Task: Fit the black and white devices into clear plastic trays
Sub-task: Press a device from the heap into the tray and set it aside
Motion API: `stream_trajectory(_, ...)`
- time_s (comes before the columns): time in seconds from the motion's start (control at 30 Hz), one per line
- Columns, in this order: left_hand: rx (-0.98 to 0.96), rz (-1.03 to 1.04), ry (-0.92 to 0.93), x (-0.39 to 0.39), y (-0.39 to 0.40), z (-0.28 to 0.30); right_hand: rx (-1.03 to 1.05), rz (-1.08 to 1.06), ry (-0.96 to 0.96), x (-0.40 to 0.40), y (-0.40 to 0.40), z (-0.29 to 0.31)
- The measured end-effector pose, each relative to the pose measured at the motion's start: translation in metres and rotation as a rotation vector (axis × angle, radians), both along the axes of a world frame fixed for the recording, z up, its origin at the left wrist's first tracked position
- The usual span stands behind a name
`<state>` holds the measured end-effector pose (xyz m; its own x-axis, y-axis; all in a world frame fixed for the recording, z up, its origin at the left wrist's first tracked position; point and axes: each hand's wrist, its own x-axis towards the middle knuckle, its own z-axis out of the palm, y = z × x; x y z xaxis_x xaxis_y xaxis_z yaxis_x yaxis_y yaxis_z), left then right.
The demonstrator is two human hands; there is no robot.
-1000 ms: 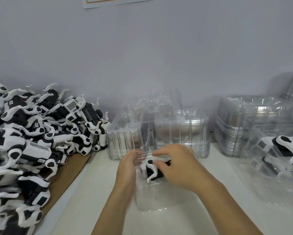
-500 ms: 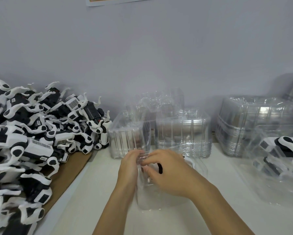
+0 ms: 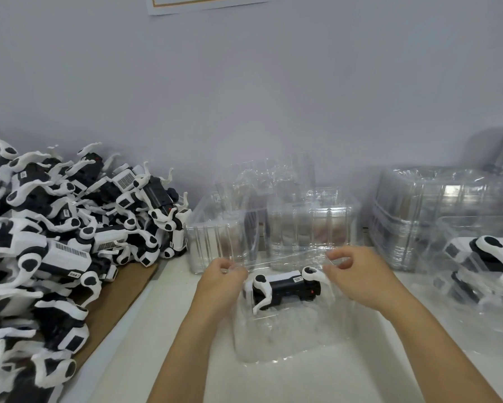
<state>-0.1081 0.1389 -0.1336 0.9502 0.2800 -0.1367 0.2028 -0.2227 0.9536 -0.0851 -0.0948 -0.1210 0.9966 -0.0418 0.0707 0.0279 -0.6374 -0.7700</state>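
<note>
A black and white device (image 3: 285, 287) is lying on its side inside a clear plastic tray (image 3: 288, 338) that is sitting on the white worktop (image 3: 302, 379) in front of the person. The left hand (image 3: 219, 283) is gripping the tray's left edge, its fingers (image 3: 225, 267) curling round the thin plastic rim. The right hand (image 3: 360, 279) is pinching the tray's clear flap at the far right edge, thumb and forefinger closing on the plastic just beside the device's white arm. To the left, a large pile of devices (image 3: 55, 237) is resting on a brown cardboard sheet (image 3: 119, 298). Behind the hands, stacks of empty trays (image 3: 273, 228) are standing against the grey wall (image 3: 244, 82). On the right, another device is sitting in a packed tray (image 3: 483, 257), in front of a taller stack of trays (image 3: 436, 207).
</note>
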Motion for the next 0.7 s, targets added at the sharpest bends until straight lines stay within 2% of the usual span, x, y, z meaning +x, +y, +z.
stream_trajectory(0.13,0.038,-0.105,0.084,-0.0017,0.0033,0.0073,-0.009,-0.035,0.048,-0.0027,0.0017,0.0032)
stream_trajectory(0.23,0.09,-0.131,0.086,-0.0038,0.0027,0.0077,-0.01,-0.042,0.06,-0.0024,0.0012,0.0042)
stream_trajectory(0.37,0.062,-0.162,0.091,-0.0058,0.0028,0.0082,0.013,-0.031,0.062,-0.001,-0.0007,0.0041)
stream_trajectory(0.7,0.13,-0.053,-0.05,-0.0039,-0.0001,0.0053,0.036,-0.04,0.066,0.0019,-0.0025,0.0019)
